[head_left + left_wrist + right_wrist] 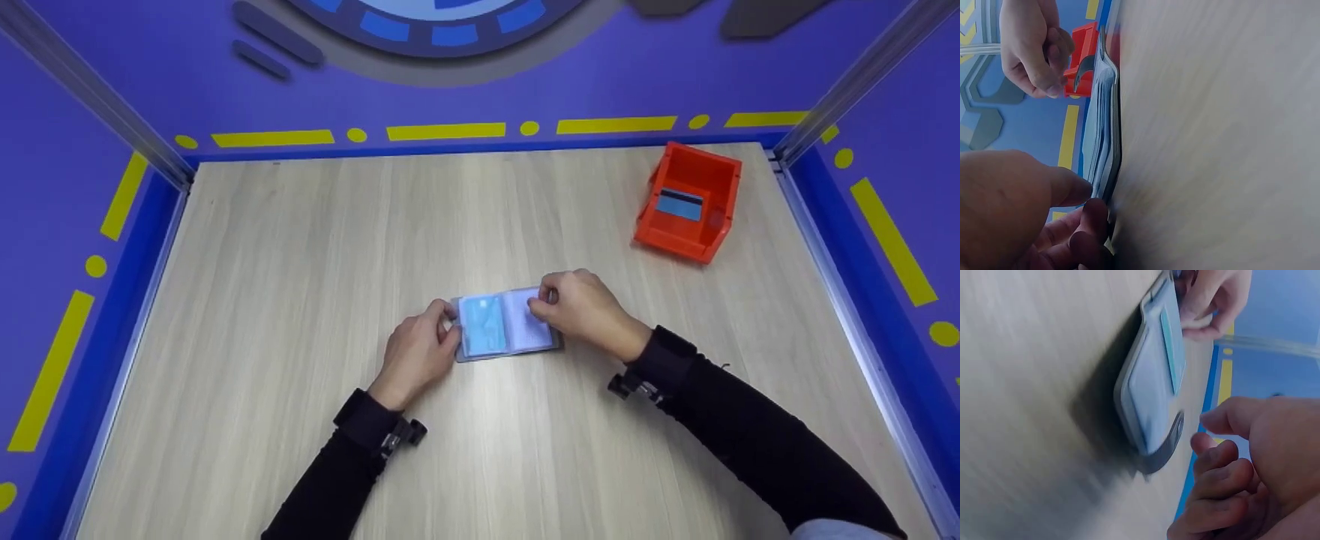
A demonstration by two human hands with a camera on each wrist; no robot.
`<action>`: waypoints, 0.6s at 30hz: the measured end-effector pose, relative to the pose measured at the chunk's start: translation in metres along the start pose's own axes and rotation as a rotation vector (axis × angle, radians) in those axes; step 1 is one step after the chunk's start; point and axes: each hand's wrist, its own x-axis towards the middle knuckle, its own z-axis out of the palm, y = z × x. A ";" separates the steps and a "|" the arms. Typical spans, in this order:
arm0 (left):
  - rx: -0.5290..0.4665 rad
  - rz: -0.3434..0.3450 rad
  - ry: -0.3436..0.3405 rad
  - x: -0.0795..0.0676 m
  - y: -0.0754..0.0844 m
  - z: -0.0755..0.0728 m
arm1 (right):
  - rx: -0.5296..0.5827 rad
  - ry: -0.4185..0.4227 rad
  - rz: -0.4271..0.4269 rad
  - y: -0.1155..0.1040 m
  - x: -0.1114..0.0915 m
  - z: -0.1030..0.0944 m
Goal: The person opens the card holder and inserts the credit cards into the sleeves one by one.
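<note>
A card holder (529,330) with clear plastic sleeves lies spread on the table. In its left-hand sleeve sits a light-blue card (484,324); the right-hand sleeve looks pale. My left hand (421,349) pinches the left edge, thumb above and fingers beneath, as the left wrist view shows at the pages (1099,124). Over the right-hand side hovers my right hand (589,311). Its fingers are loosely bent, with a gap between thumb and forefinger and nothing visible between them. A dark strap (1163,453) curves up from the holder's right end, just apart from the right hand.
At the back right of the wooden table (315,247) stands a red bin (679,244) with a blue card (679,205) with a dark stripe inside. Blue-purple panels with yellow marks (446,132) enclose the table at the back and both sides.
</note>
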 end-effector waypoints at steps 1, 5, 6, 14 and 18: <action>-0.006 -0.002 -0.001 0.000 0.000 -0.001 | -0.012 -0.011 0.013 0.002 0.001 0.000; -0.038 -0.027 0.012 -0.001 -0.002 -0.004 | -0.041 -0.068 0.040 0.006 0.003 0.002; -0.044 -0.033 0.019 -0.001 -0.003 -0.005 | -0.052 -0.080 0.042 0.006 0.003 0.003; -0.036 -0.040 0.028 -0.002 -0.004 -0.003 | -0.138 -0.179 0.088 0.008 0.003 0.003; -0.018 -0.028 0.051 -0.002 -0.003 -0.001 | -0.142 -0.203 0.108 0.008 0.000 -0.006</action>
